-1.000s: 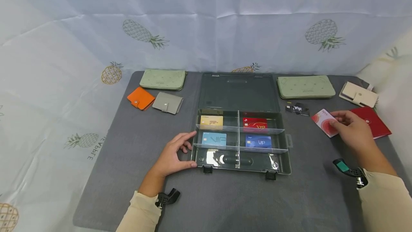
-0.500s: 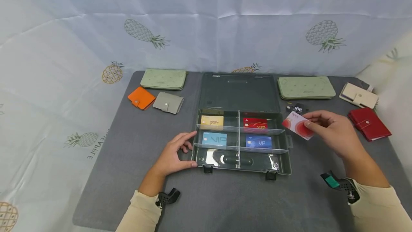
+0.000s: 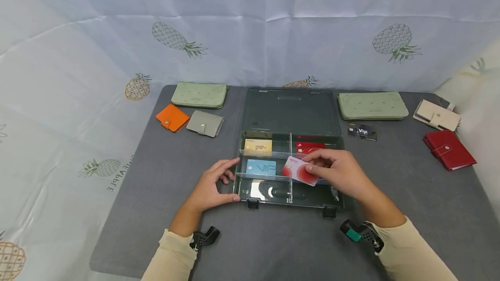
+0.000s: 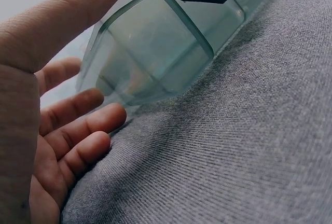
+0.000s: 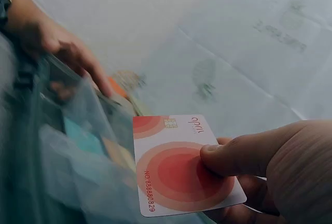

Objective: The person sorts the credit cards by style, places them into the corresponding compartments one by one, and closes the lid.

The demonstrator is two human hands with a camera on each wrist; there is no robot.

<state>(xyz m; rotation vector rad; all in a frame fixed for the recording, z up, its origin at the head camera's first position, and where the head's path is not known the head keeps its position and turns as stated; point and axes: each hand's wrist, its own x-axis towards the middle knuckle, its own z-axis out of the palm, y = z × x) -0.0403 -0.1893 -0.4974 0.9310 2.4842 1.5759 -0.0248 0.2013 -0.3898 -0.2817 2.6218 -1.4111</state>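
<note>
white-and-red card [image 3: 300, 171] sits pinched between the thumb and fingers of the right hand [image 3: 339, 172], held in the air over the right side of the open green organiser box [image 3: 291, 114], above the middle compartment where the blue card lies mostly hidden under the hand. the left hand [image 3: 211, 187] rests on the grey mat [image 3: 406, 211] with relaxed, spread fingers, thumb and fingertips touching the box's near-left corner and gripping nothing, which looks like steadying. light blue card [image 3: 261, 167], gold card [image 3: 257, 147] and red card [image 3: 309, 146] each lie in a compartment of their own. the step in hand looks like sorting this card into the box. the next move, as i judge it, calls for picking a free compartment, tilting the card flat to clear the clear dividers, then releasing.
</note>
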